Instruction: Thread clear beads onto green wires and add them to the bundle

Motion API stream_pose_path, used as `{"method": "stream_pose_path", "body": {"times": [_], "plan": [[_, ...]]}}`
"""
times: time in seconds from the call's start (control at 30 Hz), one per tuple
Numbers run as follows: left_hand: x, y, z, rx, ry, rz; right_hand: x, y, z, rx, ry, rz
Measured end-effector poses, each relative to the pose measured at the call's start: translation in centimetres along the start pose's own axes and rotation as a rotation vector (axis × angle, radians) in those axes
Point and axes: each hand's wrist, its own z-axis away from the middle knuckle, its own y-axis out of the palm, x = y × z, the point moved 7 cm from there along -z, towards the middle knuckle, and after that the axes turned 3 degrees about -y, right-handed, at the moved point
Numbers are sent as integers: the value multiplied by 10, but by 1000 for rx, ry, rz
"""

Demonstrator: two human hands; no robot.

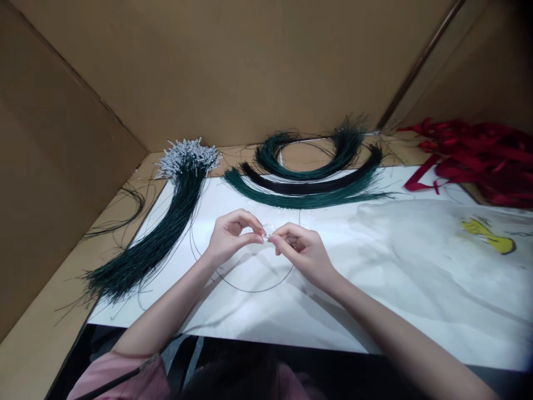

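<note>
My left hand (233, 236) and my right hand (303, 250) meet over the middle of the white sheet (245, 316), thumbs and forefingers closed in pinches. A short bit of thin wire (267, 238) spans the small gap between their fingertips; its exact form is too small to make out. Below the hands a thin dark wire (254, 291) curves in a wide arc, partly hidden behind them. To the left lies a thick bundle of green wires (166, 239), topped by a cluster of small whitish beaded tips (189, 158).
Curved bundles of green wire (300, 200) and black wire (308, 186) lie at the back, near a larger green coil (308, 169). Red ribbon (491, 155) is heaped at back right. A clear plastic bag (408, 244) with a yellow print rests at right. Cardboard walls (250, 66) enclose the table.
</note>
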Motion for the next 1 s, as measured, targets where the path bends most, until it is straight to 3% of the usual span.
{"method": "stream_pose_path", "body": {"times": [1.0], "plan": [[11, 2, 2, -37, -29, 65, 3, -1, 1, -40, -62, 82]]}}
